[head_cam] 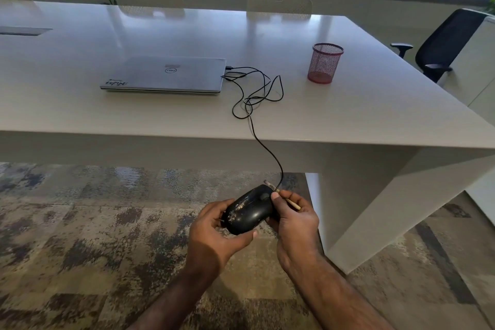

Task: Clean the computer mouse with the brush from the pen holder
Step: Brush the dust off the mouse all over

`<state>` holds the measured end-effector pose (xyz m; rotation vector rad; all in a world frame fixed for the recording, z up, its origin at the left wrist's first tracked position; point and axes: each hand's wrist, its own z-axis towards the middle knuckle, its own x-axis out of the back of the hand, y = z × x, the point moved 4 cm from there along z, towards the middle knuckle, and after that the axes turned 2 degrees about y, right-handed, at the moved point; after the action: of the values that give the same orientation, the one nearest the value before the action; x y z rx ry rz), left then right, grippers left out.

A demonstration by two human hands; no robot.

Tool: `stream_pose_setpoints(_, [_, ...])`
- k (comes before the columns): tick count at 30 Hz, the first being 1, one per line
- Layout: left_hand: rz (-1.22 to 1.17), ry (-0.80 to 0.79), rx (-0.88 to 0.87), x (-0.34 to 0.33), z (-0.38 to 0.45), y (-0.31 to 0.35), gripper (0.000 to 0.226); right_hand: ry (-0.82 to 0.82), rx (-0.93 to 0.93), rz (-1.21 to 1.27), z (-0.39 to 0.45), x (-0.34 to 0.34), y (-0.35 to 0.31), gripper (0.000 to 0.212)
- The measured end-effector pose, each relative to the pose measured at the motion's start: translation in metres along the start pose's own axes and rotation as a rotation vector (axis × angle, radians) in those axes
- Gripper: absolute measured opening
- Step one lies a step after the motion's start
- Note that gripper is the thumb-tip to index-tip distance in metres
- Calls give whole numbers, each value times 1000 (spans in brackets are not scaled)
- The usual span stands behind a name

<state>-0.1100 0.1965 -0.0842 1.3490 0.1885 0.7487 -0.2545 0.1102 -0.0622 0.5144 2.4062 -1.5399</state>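
Observation:
A black computer mouse (250,211), speckled with pale dust on its left side, is held off the table, below its front edge and above the carpet. My left hand (214,233) cups it from the left and underneath. My right hand (293,220) pinches a thin wooden-handled brush (290,202) against the mouse's front right side; the bristle end (267,184) pokes out beyond the mouse near the cable. The mouse's black cable (257,91) runs up over the table edge in loose loops. The red mesh pen holder (324,63) stands upright on the table, far right of the loops.
A closed grey laptop (163,75) lies on the white table (107,120), with the cable plugged into its right side. A black office chair (439,45) stands at the right. Pale chairs sit along the far side. Patterned carpet (80,222) lies below.

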Motion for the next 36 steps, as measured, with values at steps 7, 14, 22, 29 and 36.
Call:
stream_pose_setpoints(7, [-8, 8, -32, 6, 6, 3, 57, -55, 20, -40, 2, 1, 0, 14])
stream_pose_setpoints(14, [33, 3, -61, 11, 11, -3, 61, -87, 451, -603, 0, 10, -27, 28])
stream_pose_setpoints(22, [13, 21, 2, 5, 16, -20, 68, -215, 971, -782, -31, -5, -66, 25])
stream_pose_setpoints(29, [-23, 37, 12, -3, 20, -21, 65, -434, 876, -763, -44, -21, -57, 31])
stream_pose_setpoints(36, [-3, 51, -3, -3, 22, -14, 66, -505, 928, -973, -50, -29, -37, 29])
